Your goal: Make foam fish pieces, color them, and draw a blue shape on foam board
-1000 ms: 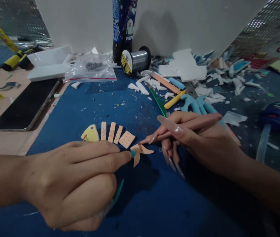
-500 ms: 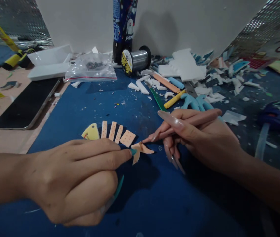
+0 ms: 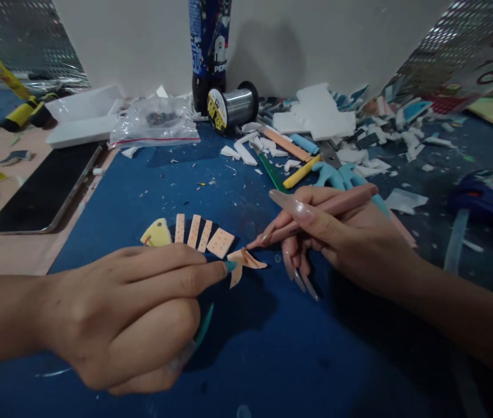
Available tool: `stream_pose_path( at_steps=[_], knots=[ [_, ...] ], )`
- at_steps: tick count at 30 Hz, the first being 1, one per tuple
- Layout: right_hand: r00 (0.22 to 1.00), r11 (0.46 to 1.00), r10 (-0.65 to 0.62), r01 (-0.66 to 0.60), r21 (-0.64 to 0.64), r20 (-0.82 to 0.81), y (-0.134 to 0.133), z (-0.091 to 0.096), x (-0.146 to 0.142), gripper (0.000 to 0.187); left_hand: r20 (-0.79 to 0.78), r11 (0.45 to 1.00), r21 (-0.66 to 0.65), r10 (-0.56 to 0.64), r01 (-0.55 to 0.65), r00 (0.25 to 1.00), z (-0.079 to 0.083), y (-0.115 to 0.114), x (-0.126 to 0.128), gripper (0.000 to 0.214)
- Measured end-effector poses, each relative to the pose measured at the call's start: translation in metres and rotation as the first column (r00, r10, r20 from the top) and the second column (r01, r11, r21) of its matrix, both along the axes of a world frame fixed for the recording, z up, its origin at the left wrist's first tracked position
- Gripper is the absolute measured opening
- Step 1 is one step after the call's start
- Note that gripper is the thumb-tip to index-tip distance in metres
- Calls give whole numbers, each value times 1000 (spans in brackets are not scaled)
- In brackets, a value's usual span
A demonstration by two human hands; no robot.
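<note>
Tool tip and fingertip meet on peach cutout (image 3: 244,260)

Cutout lies on the blue mat (image 3: 272,348) between both hands, just right of the row of peach strips (image 3: 198,234). Left hand (image 3: 129,313) grips nothing: forefinger stretched out, nail pinning the cutout's left edge, other fingers loosely curled. Right hand (image 3: 342,238) pinches a pink tool (image 3: 316,216) pencil-style, its long axis slanting down-left, tip touching the cutout's upper edge

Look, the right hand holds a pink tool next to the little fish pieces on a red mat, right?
No, the mat is blue, not red; the head view shows it. The right hand does hold the pink tool next to the little fish pieces.
</note>
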State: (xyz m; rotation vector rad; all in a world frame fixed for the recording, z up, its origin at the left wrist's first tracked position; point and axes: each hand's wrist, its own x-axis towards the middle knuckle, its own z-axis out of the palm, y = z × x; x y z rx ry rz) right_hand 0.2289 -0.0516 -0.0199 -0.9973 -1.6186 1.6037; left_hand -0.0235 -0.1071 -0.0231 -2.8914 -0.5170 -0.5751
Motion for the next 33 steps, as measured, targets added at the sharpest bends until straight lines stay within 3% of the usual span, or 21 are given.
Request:
stream_pose_path(
  at_steps=[5, 7, 8, 9, 12, 17, 19, 21, 23, 25, 33],
  knots=[
    [1000, 1000, 3, -3, 19, 7, 0, 0, 0, 32, 50, 991, 105, -85, 79, 995, -6, 4, 0, 10],
    [1000, 1000, 8, -8, 17, 12, 0, 0, 0, 30, -8, 997, 64, 48, -47, 999, -7, 5, 0, 12],
    [1000, 1000, 6, -7, 20, 18, 0, 1, 0, 30, -14, 997, 62, 51, -50, 999, -7, 5, -1, 12],
    [1000, 1000, 0, 0, 20, 23, 0, 1, -1, 30, 37, 991, 118, -75, 70, 997, -7, 5, -2, 13],
    [1000, 999, -16, 15, 34, 25, 0, 1, -1, 33, 33, 985, 128, -123, 118, 992, -8, 6, -5, 11],
    [1000, 998, -5, 4, 59, 7, -1, 1, -1, 30, -28, 999, 39, -10, 11, 1000, -8, 6, -5, 10],
    [1000, 998, -15, 14, 68, 16, -1, 1, -1, 32, 33, 990, 87, -112, 109, 993, -6, 6, -2, 10],
    [1000, 997, -23, 22, 71, 21, -1, 1, -1, 33, 16, 990, 84, -117, 116, 993, -3, 3, 1, 11],
    [1000, 998, -18, 17, 57, 19, -2, 1, -1, 31, -21, 1000, 19, 4, -3, 1000, 0, 0, 3, 8],
    [1000, 999, -11, 10, 43, 22, -2, 1, -1, 31, -22, 999, 4, 33, -33, 999, 1, -2, 4, 7],
    [999, 998, 20, -18, 60, -32, 2, -2, 0, 28, 39, 991, 134, -23, 18, 999, -7, 5, -1, 9]
  ],
)
